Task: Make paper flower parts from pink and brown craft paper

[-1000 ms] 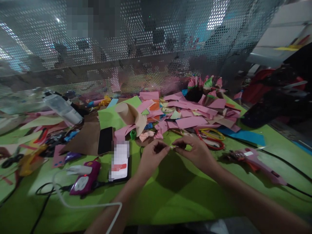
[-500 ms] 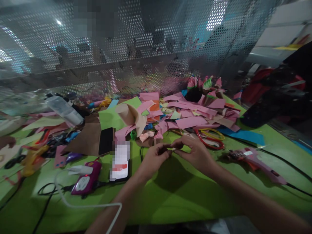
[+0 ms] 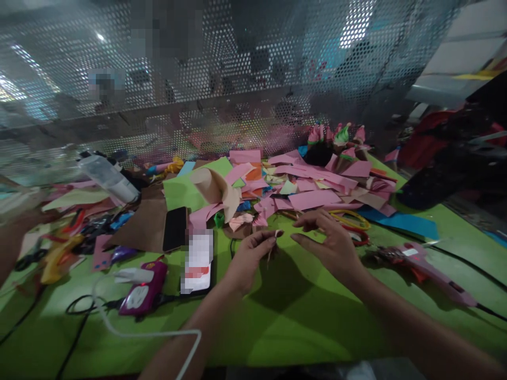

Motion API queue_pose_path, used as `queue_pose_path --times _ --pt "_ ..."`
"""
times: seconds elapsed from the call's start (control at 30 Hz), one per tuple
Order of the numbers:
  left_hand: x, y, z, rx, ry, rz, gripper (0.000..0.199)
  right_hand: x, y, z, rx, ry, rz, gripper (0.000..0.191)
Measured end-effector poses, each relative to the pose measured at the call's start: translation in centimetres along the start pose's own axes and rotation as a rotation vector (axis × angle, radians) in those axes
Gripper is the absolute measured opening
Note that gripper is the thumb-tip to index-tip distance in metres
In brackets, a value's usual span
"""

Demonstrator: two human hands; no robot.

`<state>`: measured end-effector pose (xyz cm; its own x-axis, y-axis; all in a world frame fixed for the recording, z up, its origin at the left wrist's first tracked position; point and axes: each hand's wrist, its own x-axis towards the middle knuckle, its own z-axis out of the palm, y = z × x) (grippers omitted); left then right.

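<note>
My left hand point(image 3: 251, 256) pinches a small thin strip point(image 3: 270, 257) whose pale end hangs below the fingertips; its material is too small to tell. Just to the right, my right hand point(image 3: 330, 243) is apart from it, thumb and fingers spread with nothing between them. Behind my hands lie pink paper pieces point(image 3: 315, 199) and a small crumpled peach piece point(image 3: 240, 221). Yellow scissors handles point(image 3: 352, 217) show partly behind my right hand. A phone with a lit screen point(image 3: 200, 258) lies left of my left hand.
On the right lies a pink glue gun point(image 3: 431, 266) with its cable. A purple power socket point(image 3: 143, 290), a dark phone point(image 3: 175, 229) and a bottle point(image 3: 109, 178) are at the left. Perforated metal point(image 3: 237, 84) stands behind the green table point(image 3: 277, 332). Another person's arm point(image 3: 18, 243) shows far left.
My right hand has moved away to the right from my left hand and opened. The thin strip now hangs from my left hand. The other person's arm reaches further in at the left.
</note>
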<state>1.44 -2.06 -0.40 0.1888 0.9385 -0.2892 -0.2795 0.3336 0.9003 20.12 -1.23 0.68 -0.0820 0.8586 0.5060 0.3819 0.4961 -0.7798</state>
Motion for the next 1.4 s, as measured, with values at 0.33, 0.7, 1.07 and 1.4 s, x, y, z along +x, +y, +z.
queue_pose_path --times 0.33,0.7,1.07,1.4 --pt "0.0 -1.0 0.1 0.349 0.084 0.315 0.030 -0.9 0.9 2.0 0.274 -0.197 0.308 0.024" --pt "-0.8 -1.2 0.4 0.930 0.068 0.562 0.050 -1.0 1.3 2.6 0.554 -0.128 0.520 0.031" --pt "0.6 2.3 -2.0 1.311 0.369 0.332 0.025 -0.3 0.7 0.7 0.518 -0.053 0.432 0.026" --pt "1.0 0.6 -2.0 1.519 0.292 0.337 0.023 -0.3 0.7 0.9 0.425 -0.170 0.375 0.025"
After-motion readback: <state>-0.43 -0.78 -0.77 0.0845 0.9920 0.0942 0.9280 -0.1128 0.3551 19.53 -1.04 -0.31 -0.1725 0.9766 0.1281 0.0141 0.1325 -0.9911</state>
